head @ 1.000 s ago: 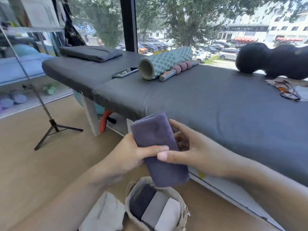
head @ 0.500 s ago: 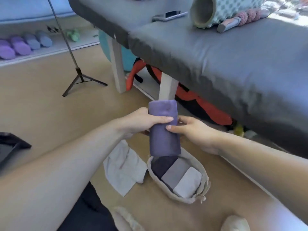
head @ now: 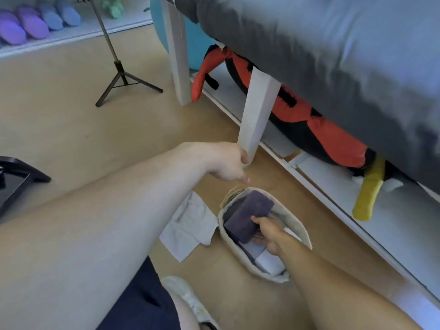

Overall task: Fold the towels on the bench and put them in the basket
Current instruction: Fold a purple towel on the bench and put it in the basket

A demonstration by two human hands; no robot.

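Over oval fabric basket (head: 300, 231) | right hand (head: 267, 231) grips plush purple rolled towel (head: 247, 214) | left hand (head: 228, 163) loose, empty

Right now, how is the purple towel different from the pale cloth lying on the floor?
The purple towel is dark and folded into a thick bundle; the pale cloth is light grey and lies loose and rumpled. The purple towel is in the basket, held by the right hand; the pale cloth is on the floor beside the basket, untouched. Both are soft fabric.
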